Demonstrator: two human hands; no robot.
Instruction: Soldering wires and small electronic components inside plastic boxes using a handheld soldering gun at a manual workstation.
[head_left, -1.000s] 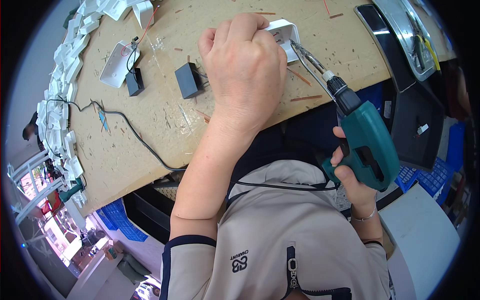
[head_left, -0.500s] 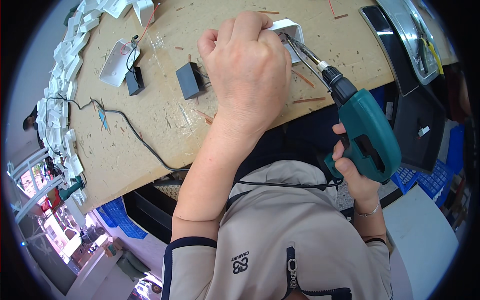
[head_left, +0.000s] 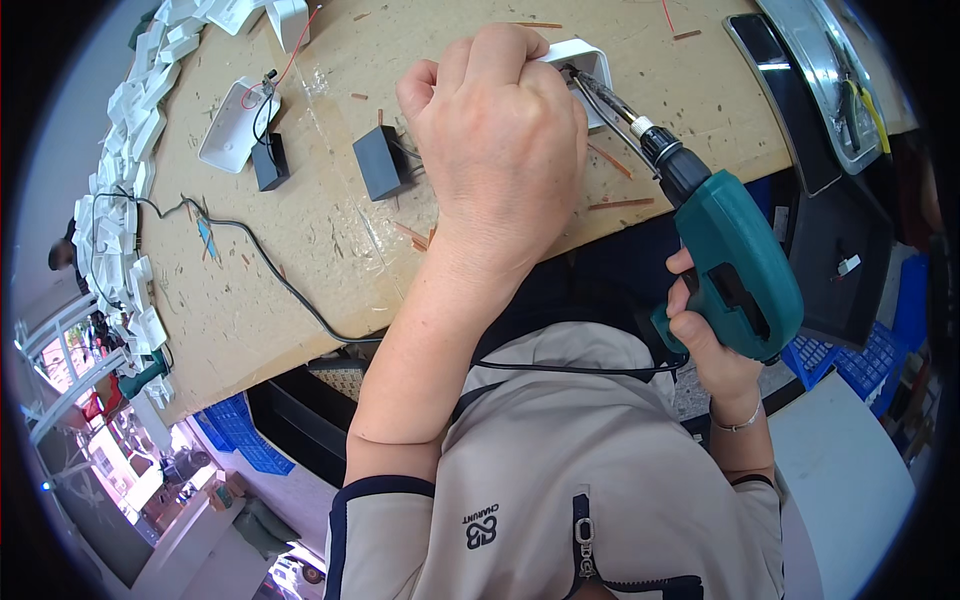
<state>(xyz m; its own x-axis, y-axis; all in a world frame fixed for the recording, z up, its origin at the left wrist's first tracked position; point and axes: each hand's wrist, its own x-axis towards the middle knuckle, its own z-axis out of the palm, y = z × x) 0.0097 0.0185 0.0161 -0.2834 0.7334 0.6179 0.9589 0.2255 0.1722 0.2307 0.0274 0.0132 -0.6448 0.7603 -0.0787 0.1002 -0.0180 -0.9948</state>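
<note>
My left hand [head_left: 500,140] is closed over a small white plastic housing [head_left: 585,62] and presses it onto the cardboard-covered bench [head_left: 300,250]. My right hand [head_left: 705,340] grips the handle of a teal electric screwdriver [head_left: 735,265]. Its bit [head_left: 600,95] slants up and left into the open side of the white housing, right beside my left fingers. Most of the housing is hidden under my left hand.
Two small black boxes [head_left: 380,165] [head_left: 270,162] with wires lie left of my hand, near a white cover [head_left: 232,125]. Several white housings [head_left: 125,150] are piled along the left edge. A black cable [head_left: 290,290] crosses the bench. A metal tray with tools [head_left: 840,80] sits at the right.
The screwdriver has moved up and left, so its bit now reaches into the white housing. My left hand has stayed closed on the housing.
</note>
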